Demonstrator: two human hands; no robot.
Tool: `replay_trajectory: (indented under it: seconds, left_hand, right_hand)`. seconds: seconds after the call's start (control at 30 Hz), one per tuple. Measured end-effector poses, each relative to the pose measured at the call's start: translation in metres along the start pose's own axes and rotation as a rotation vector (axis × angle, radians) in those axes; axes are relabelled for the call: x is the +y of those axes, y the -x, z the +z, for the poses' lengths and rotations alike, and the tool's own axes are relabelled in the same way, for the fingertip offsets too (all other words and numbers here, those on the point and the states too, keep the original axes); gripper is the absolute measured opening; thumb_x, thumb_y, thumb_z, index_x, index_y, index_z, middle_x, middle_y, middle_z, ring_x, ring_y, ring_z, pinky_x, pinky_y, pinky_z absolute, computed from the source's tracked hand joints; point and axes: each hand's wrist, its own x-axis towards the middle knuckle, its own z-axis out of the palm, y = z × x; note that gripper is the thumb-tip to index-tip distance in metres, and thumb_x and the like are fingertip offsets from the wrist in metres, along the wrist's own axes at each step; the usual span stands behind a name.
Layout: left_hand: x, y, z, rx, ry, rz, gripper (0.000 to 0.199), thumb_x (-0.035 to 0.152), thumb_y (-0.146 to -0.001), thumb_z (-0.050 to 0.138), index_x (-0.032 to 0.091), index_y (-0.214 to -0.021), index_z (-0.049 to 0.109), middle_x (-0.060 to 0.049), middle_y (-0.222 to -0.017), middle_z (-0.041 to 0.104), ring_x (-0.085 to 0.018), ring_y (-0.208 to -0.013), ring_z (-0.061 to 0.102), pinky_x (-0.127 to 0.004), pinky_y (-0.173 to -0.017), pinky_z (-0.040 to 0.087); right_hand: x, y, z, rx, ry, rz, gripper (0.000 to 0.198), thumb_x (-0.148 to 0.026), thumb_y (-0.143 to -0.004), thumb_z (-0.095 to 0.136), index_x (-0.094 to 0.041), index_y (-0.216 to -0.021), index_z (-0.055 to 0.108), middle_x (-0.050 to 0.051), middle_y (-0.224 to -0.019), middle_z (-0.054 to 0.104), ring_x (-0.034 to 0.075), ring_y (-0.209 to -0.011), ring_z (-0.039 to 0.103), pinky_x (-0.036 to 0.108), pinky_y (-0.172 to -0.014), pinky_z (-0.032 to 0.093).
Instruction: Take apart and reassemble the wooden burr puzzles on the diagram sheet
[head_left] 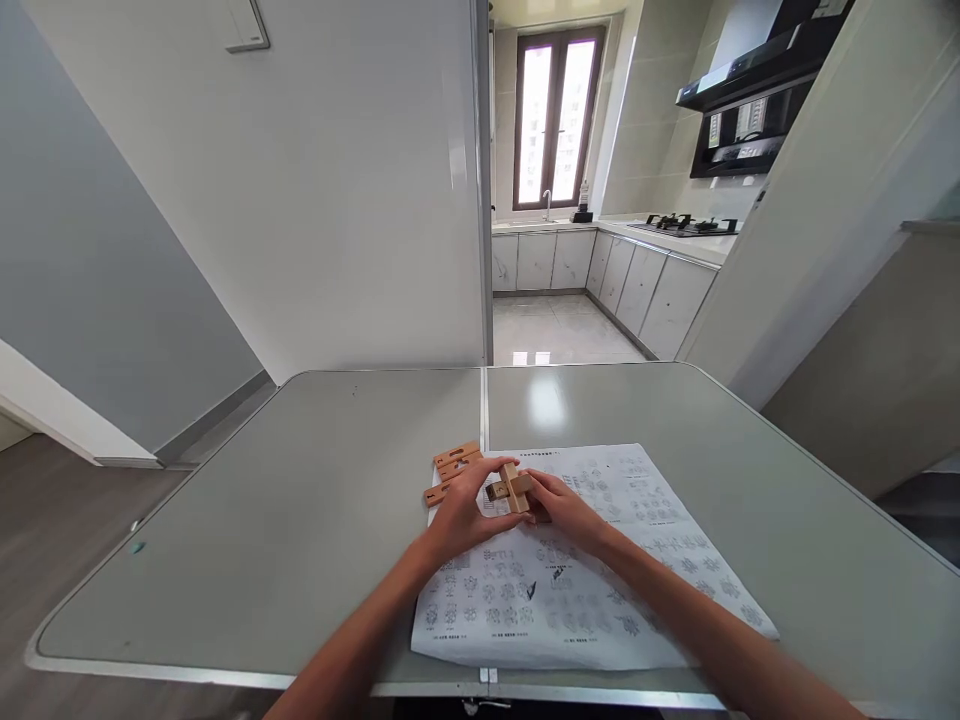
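Between my two hands is a small wooden burr puzzle [514, 488], its light-brown notched bars crossing each other. My left hand [463, 512] grips it from the left, with the thumb at its near end and a finger at its far end. From the right, the fingers of my right hand [559, 508] close on its side. Both hands are over a printed instruction sheet [660, 590] covered with small puzzle diagrams. Just beyond my left hand lie several loose notched wooden bars [454, 458], one of them partly hidden by the fingers.
The grey table [225, 520] has a metal seam [484, 405] down its middle and a pale rim. A small teal bit [137, 547] lies near its left edge. Behind the table are a white wall panel [360, 200] and a kitchen with a gas stove [686, 225].
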Motion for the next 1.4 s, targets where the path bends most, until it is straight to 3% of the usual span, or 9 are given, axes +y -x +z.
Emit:
replay_trajectory:
  seconds: [0.5, 0.77, 0.9, 1.07, 1.17, 1.4]
  left_hand:
    - [0.000, 0.002, 0.001, -0.008, 0.042, -0.075, 0.065, 0.044, -0.081, 0.081, 0.031, -0.140, 0.056, -0.007, -0.135, 0.067, -0.029, -0.125, 0.063, -0.046, -0.107, 0.052]
    - [0.006, 0.003, -0.004, 0.010, 0.040, -0.085, 0.065, 0.042, -0.080, 0.082, 0.032, -0.139, 0.057, -0.007, -0.136, 0.067, -0.030, -0.124, 0.063, -0.046, -0.102, 0.055]
    - [0.004, 0.001, -0.008, 0.115, 0.075, -0.145, 0.063, 0.040, -0.081, 0.081, 0.033, -0.139, 0.056, -0.007, -0.137, 0.067, -0.029, -0.121, 0.064, -0.045, -0.101, 0.056]
    - [-0.014, -0.004, -0.013, 0.293, 0.048, -0.256, 0.061, 0.045, -0.085, 0.078, 0.030, -0.138, 0.052, -0.007, -0.135, 0.067, -0.025, -0.114, 0.068, -0.043, -0.103, 0.055]
    - [-0.030, -0.003, -0.014, 0.248, -0.075, -0.272, 0.058, 0.046, -0.083, 0.079, 0.027, -0.133, 0.057, -0.008, -0.131, 0.066, -0.027, -0.119, 0.065, -0.043, -0.102, 0.054]
    - [-0.045, -0.001, -0.010, 0.088, -0.352, -0.130, 0.052, 0.043, -0.079, 0.084, 0.027, -0.124, 0.066, -0.009, -0.138, 0.062, -0.035, -0.139, 0.044, -0.056, -0.116, 0.036]
  right_hand:
    - [-0.009, 0.001, -0.004, -0.089, 0.011, 0.011, 0.049, -0.069, -0.093, 0.058, -0.020, -0.090, 0.060, -0.003, -0.073, 0.052, 0.012, -0.059, 0.049, 0.028, -0.061, 0.043]
    - [-0.017, 0.004, -0.001, -0.061, 0.001, 0.000, 0.048, -0.068, -0.091, 0.061, -0.020, -0.083, 0.057, -0.003, -0.073, 0.053, 0.012, -0.058, 0.048, 0.029, -0.060, 0.043]
    - [-0.017, 0.001, -0.009, -0.004, -0.060, -0.006, 0.048, -0.068, -0.087, 0.065, -0.020, -0.081, 0.056, -0.004, -0.073, 0.047, 0.011, -0.057, 0.046, 0.029, -0.059, 0.042]
    - [-0.011, -0.005, -0.021, 0.128, -0.093, -0.008, 0.051, -0.070, -0.086, 0.065, -0.020, -0.089, 0.060, -0.003, -0.073, 0.047, 0.012, -0.058, 0.043, 0.028, -0.057, 0.040]
    - [-0.010, -0.006, -0.022, 0.204, -0.062, -0.046, 0.051, -0.071, -0.086, 0.065, -0.020, -0.086, 0.059, -0.003, -0.073, 0.049, 0.012, -0.060, 0.045, 0.029, -0.059, 0.042]
    - [-0.003, -0.008, -0.022, 0.325, 0.197, -0.150, 0.053, -0.074, -0.091, 0.057, -0.021, -0.087, 0.058, -0.001, -0.070, 0.057, 0.015, -0.058, 0.048, 0.031, -0.060, 0.043]
